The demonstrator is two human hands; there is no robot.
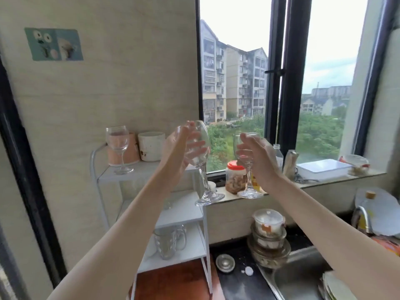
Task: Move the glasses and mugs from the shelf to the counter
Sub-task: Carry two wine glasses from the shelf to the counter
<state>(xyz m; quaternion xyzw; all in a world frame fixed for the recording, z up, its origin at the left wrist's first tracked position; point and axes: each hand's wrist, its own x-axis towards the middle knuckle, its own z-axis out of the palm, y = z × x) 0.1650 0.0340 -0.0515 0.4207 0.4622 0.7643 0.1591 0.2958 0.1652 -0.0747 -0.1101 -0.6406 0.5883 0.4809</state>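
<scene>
Up in front of the window, the head view shows both arms raised, each hand wrapped round the bowl of a clear wine glass. The left hand (179, 148) grips a tilted wine glass (200, 152), its foot swung out toward the right and hanging in the air just off the front corner of the white shelf (149, 169). The right hand (257, 159) holds a second wine glass (245, 156) nearly upright, its foot level with the windowsill (313, 180); whether the foot touches the sill cannot be told. The two hands are near each other but apart.

On the top tier of the shelf a third wine glass (118, 146) stands upright, with a peach-coloured mug (132, 154) just behind it and a white mug (151, 146) beside that. On the lowest tier sit clear glass mugs (167, 241) with handles.

On the sill stand a red-lidded jar (234, 176), a clear bottle (278, 154) and a white lidded box (322, 167). Below, on the dark counter (238, 282), is a stack of lidded glass bowls (268, 234), next to a steel sink (303, 276) with plates at its right edge.
</scene>
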